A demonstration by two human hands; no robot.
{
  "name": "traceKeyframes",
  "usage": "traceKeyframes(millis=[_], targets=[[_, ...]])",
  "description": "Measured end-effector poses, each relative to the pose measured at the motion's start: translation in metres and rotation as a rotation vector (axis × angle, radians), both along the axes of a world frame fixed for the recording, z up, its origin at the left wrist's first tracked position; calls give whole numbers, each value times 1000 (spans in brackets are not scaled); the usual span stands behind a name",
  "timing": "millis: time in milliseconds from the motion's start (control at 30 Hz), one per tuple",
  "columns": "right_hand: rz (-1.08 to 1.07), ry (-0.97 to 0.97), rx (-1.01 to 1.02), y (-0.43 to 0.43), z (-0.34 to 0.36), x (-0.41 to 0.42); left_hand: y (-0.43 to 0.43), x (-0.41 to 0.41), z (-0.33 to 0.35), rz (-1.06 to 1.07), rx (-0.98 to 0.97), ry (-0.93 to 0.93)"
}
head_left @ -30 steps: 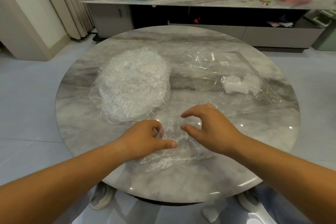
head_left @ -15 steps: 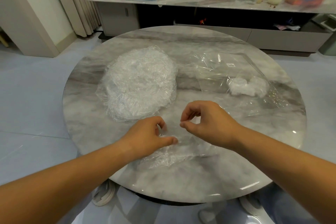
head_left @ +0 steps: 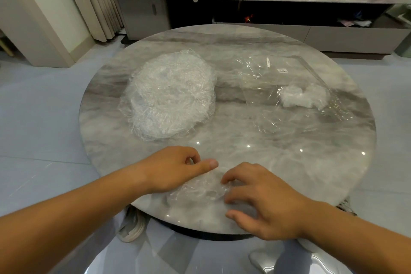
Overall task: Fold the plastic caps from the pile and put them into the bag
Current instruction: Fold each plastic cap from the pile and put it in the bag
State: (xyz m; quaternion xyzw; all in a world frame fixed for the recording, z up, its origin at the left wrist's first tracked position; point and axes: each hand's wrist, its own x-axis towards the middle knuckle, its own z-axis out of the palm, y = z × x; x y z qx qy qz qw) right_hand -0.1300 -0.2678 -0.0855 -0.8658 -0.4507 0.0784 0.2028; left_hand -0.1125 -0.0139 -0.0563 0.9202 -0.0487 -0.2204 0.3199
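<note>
I pin one cap [head_left: 200, 192] low-centre on the tabletop [head_left: 244, 158] to fold it: right hand [head_left: 269, 202] grip wide, fingertips [head_left: 224, 181] pressing; left hand [head_left: 171, 170] grip curled, hold unclear.

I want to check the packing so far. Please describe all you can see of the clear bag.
The clear bag is thin, glossy, wrinkled plastic with a small white label near its far edge. It lies flat on the right side of the marble table, holding bunched white caps. Nothing else touches it.
</note>
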Motion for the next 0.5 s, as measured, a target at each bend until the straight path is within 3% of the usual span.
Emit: traceKeyframes(millis=[200,500], targets=[[-65,12,65,-10,-3,-5,-12,-7,-8,-66,226,-116],[-68,-30,17,-12,-4,-8,-3,1,-2,84,178,43]])
